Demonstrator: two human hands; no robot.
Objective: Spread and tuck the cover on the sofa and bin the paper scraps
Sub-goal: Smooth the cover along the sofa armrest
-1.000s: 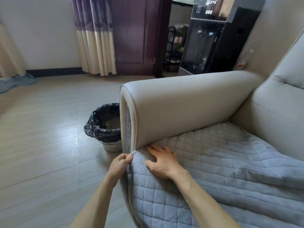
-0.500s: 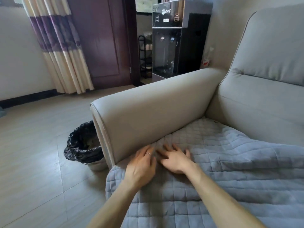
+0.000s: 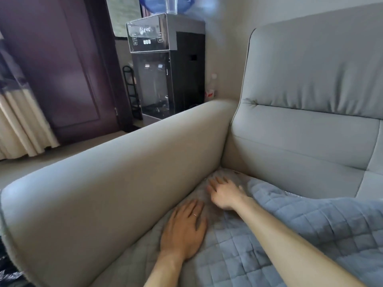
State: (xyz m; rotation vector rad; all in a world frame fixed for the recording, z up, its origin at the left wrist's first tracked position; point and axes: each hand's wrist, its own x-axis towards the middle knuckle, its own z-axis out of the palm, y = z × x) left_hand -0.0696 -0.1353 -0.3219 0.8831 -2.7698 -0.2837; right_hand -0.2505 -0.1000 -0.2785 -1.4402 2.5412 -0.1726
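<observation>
My left hand (image 3: pixel 183 228) lies flat, fingers straight, pressing the grey-blue quilted fabric cover (image 3: pixel 234 249) on the seat of the pale grey upholstered sofa (image 3: pixel 306 112), beside its padded armrest (image 3: pixel 116 183). My right hand (image 3: pixel 224 193), fingers spread, presses the cover near the back corner.

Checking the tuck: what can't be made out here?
Head view:
- Bin: nearly all hidden behind armrest, cut by left edge.
- Cover edge at the seam: hidden under right hand.
- Cover's right side: cut off by frame edge.
- Bottle on dispenser: blurred, cut by top edge.
</observation>
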